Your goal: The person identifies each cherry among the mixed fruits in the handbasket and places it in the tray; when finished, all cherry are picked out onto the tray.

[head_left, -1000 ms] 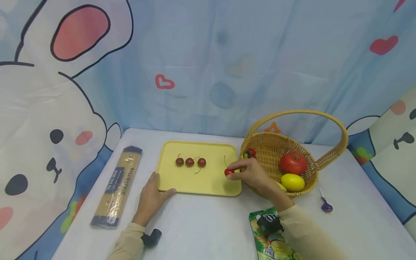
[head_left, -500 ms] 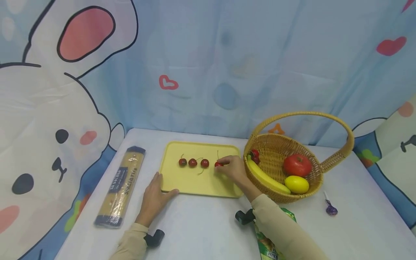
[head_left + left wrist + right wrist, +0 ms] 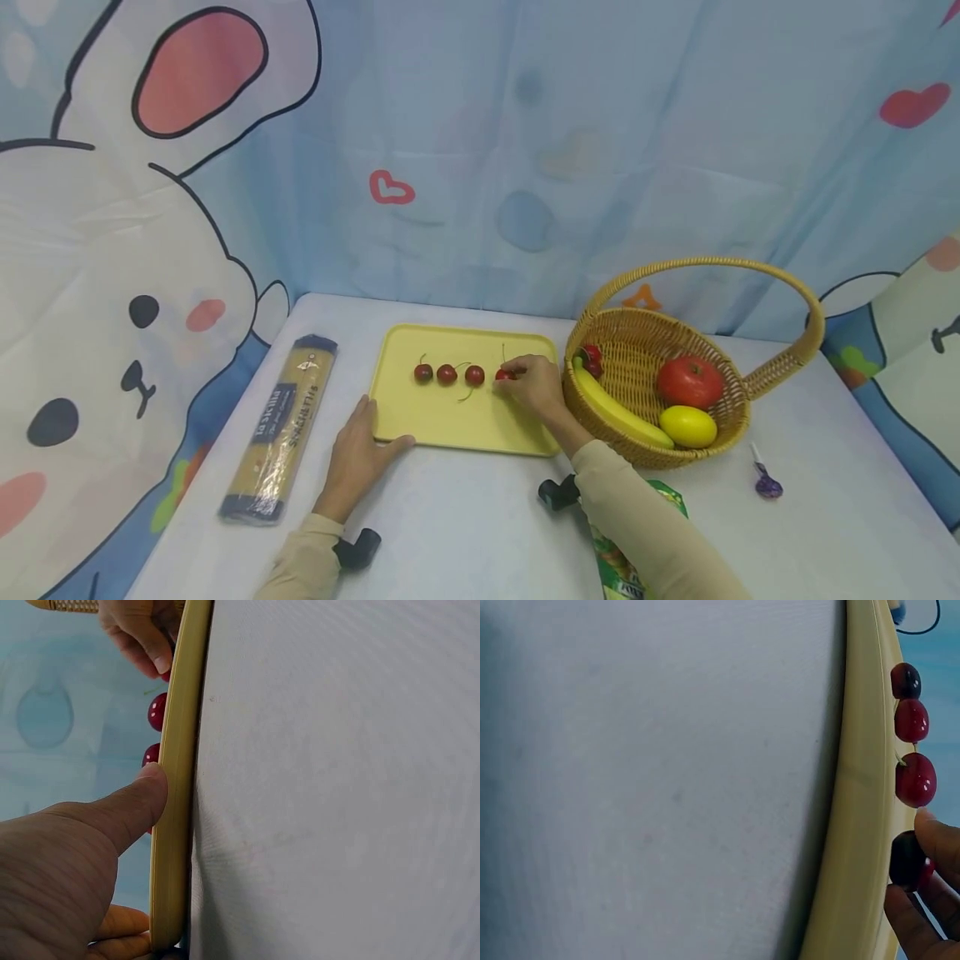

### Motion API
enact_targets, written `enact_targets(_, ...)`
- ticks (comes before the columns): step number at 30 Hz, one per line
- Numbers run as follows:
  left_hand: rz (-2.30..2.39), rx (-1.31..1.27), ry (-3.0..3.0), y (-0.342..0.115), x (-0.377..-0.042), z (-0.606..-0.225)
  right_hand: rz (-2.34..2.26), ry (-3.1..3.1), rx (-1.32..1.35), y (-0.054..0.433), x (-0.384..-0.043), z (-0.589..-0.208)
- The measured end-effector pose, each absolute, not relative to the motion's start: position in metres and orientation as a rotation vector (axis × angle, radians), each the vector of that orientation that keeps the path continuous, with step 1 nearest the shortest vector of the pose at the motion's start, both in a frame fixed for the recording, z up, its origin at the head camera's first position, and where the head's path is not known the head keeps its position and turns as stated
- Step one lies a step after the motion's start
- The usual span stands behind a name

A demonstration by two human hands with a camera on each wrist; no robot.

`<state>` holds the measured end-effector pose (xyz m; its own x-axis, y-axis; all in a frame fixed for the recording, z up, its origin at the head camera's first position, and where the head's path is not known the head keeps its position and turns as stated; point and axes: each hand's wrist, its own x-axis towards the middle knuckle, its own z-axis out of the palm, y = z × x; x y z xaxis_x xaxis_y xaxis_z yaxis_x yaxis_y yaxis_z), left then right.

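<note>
On the yellow tray [image 3: 438,421], three dark red cherries with stems lie in a row: the left cherry [image 3: 423,372], the middle cherry [image 3: 446,374] and the right cherry [image 3: 474,376]. My right hand [image 3: 540,390] pinches a fourth-place cherry [image 3: 904,862] between thumb and fingers at the row's right end, low over the tray; its stem points up in the head view. My left hand [image 3: 362,460] rests at the tray's near left corner, fingers along the left side. In the left wrist view its thumb [image 3: 135,806] touches the front rim.
A wicker basket [image 3: 626,333] stands right of the tray, holding a banana [image 3: 618,412], a lemon [image 3: 687,427], a red round fruit [image 3: 690,382] and more cherries [image 3: 592,358]. Spaghetti [image 3: 281,429] lies left. A lollipop [image 3: 767,483] and a green packet [image 3: 615,567] lie right.
My right hand has carried the cherry leftward from near the basket to beside the row, then barely moved. The left hand keeps its place on the tray; the head view has shifted slightly.
</note>
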<state>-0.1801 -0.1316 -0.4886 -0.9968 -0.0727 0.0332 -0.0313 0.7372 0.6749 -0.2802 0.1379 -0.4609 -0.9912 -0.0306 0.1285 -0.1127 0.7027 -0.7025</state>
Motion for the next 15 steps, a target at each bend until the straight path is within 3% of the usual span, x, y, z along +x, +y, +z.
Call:
enact_targets(8,-1.107,0.078,-2.886,-0.13,-0.179,-0.488,1.217,-2.793,0.14,0.142,-0.275,-0.46)
enact_targets(15,-1.116,0.079,-2.881,-0.131,-0.179,-0.486,1.236,-2.829,0.279,0.157,-0.26,-0.437)
